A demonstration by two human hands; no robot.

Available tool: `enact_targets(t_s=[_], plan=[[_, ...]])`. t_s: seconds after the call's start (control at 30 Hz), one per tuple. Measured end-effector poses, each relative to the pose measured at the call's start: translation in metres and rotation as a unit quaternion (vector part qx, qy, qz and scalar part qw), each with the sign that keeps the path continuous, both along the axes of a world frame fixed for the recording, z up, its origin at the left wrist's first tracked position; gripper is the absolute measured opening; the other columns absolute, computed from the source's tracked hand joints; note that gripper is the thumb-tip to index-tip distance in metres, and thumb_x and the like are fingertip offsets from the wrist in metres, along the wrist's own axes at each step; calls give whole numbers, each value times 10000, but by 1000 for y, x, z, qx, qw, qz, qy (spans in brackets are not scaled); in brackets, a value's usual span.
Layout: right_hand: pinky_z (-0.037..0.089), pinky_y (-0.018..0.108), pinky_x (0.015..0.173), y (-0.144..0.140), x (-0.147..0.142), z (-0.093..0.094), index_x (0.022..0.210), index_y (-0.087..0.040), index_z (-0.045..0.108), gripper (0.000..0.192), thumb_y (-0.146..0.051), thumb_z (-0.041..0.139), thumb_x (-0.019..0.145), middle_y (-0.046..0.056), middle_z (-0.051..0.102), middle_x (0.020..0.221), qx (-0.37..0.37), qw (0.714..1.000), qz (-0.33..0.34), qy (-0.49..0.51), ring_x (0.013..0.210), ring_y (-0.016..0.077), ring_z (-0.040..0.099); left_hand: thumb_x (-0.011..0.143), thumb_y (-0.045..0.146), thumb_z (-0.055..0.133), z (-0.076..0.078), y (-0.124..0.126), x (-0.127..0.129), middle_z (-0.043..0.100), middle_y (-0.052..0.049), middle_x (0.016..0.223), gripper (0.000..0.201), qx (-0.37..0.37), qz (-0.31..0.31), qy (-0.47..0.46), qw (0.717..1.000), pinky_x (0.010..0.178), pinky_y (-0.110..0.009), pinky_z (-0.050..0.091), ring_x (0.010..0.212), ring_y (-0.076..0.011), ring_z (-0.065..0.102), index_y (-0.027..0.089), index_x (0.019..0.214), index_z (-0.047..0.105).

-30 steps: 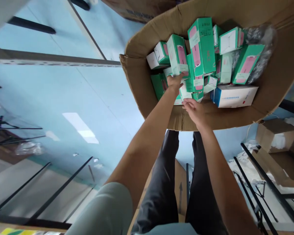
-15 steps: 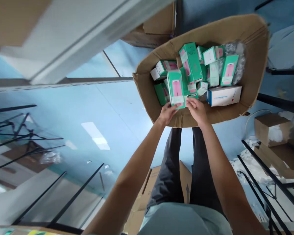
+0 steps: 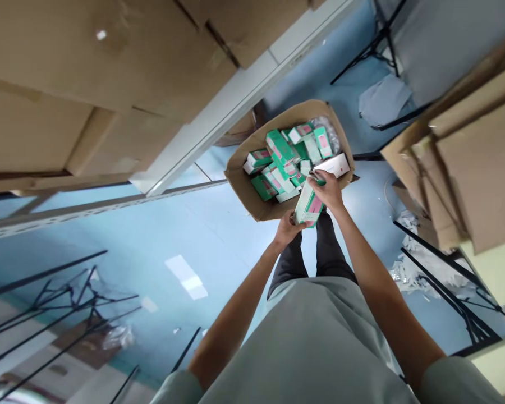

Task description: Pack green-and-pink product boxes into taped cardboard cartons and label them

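Between my two hands is a small green, white and pink box (image 3: pixel 308 203), tilted and held above the near edge of a large open carton (image 3: pixel 244 193). My left hand (image 3: pixel 288 229) grips its lower end, thumb across the front. The fingers of my right hand (image 3: pixel 329 189) close around its upper end. Inside the carton lie several similar green boxes (image 3: pixel 281 147), piled at different angles. A white box (image 3: pixel 334 165) lies at the right side, partly behind my right hand. Clear bubble wrap (image 3: pixel 329 132) is tucked in the far right corner.
Stacked cardboard boxes (image 3: pixel 84 62) fill the upper left above a white beam (image 3: pixel 252 92). Flattened cardboard (image 3: pixel 480 163) stands at the right. Black metal frames (image 3: pixel 71 303) are at the lower left. White scraps (image 3: pixel 421 269) lie on the blue floor at right.
The green box has been lifted out of the carton toward my body and turned. My right hand has come onto its upper end. The view has risen, so the carton looks smaller.
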State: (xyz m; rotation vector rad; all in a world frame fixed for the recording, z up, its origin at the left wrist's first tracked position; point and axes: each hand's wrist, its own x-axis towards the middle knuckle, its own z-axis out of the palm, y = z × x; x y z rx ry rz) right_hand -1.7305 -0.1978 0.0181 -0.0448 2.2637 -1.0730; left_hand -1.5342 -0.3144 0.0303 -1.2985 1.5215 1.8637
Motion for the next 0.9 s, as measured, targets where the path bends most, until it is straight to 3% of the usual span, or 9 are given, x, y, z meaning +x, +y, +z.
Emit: enact_targets(t_s=[0.13,0.27,0.4,0.53,0.7,0.9], plan=[[527,552,1257,69,-4,64,1324,-245,786,473,-426,806,888,140,769,1373,19,995,-95,16,1358,341,712,528,381,1115,48,30,-26,746,-95,1185,837,-71,-89,43,993,1016,-435,571,1165,-315,684,194,1239,714],[507,540,1278,139,19,138,1271,-247,795,451,-521,792,913,129,757,1320,-6,983,-177,50,1327,316,710,593,357,1073,99,63,-40,729,-115,1279,802,-108,-192,82,972,994,-438,603,1228,-338,675,218,1280,682],[532,501,1241,200,69,216,1245,-233,774,444,-593,687,1001,151,756,1317,-26,959,-255,117,1306,298,703,677,318,1010,147,90,-47,691,-128,1420,749,-117,-304,163,931,1051,-442,615,1367,-355,647,246,1335,660],[548,472,1207,241,138,281,1264,-250,750,429,-602,596,1073,144,749,1368,-27,915,-349,202,1324,290,695,769,270,946,190,111,-49,665,-147,1497,685,-101,-410,279,862,1052,-440,629,1413,-353,644,262,1394,667],[555,484,1211,267,233,333,1285,-272,761,397,-600,635,1100,141,749,1400,-10,849,-438,297,1386,308,685,823,257,902,230,142,-33,681,-145,1491,660,-97,-489,406,766,1016,-431,660,1428,-346,661,253,1441,670],[536,539,1259,295,334,358,1407,-291,771,501,-664,597,1122,160,721,1518,43,783,-535,314,1461,328,667,859,225,867,261,205,9,689,-145,1493,641,-56,-570,456,681,1029,-430,672,1432,-337,670,259,1471,680]])
